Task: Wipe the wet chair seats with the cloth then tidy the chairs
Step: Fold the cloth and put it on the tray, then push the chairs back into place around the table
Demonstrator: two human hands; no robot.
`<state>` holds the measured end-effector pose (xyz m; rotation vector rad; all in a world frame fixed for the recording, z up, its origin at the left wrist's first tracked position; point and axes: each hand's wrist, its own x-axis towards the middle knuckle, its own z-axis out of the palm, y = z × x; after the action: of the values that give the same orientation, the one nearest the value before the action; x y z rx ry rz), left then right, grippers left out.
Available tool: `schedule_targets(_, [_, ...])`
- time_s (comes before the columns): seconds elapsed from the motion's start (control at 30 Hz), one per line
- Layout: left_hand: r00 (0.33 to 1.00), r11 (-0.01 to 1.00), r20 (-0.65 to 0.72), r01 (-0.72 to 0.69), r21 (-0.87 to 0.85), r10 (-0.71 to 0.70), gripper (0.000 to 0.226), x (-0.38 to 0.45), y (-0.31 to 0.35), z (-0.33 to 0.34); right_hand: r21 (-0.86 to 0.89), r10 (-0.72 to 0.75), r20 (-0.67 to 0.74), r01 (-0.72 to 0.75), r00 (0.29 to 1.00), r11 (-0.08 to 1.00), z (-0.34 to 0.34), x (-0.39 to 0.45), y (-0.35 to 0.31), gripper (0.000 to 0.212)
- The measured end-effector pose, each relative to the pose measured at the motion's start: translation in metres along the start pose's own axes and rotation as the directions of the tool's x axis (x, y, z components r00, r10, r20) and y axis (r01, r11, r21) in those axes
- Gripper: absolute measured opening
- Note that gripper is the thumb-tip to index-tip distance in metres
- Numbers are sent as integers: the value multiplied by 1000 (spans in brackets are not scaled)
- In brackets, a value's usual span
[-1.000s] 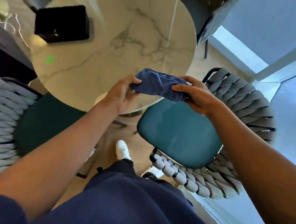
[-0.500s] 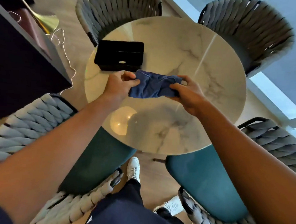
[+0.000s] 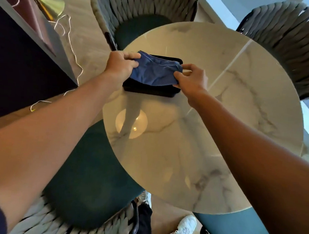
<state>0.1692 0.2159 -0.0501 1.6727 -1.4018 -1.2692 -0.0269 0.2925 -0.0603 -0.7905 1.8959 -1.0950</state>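
Fingers of the left hand curl round one end of the blue cloth, thumb on top, while the right hand pinches the other end between thumb and fingertips. Cloth hangs bunched and slack between the two hands, held above a black box that sits on the round marble table near its far left edge. Both forearms reach out over the table from the near side. Four chairs ring the table: one with a dark teal seat and woven grey back at near left, another teal seat at near right, a woven chair at far left and a fourth at far right. White shoes stand on the floor between the near chairs. A white cord trails across the floor at left, beside a dark cabinet.
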Motion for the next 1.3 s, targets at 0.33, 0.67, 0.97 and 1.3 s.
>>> schedule_targets(0.33, [998,975,53,-42,220,31,38,22,-29,10,-208,61,103,-39,993,977,33,28,18,36])
schedule_targets(0.67, [915,881,302,-359,309,267,26,-67,-13,42,-151,-26,183,54,983,987,-23,-44,27,21])
schedule_targets(0.97, [757,790,574,-542,286,311,23,-178,-13,111,-99,11,76,-4,997,995,-128,-150,84,18])
schedule_targets(1.3, [522,731,818,-652,200,242,22,-321,-41,211,-83,230,-187,-248,955,965,-277,-293,223,15])
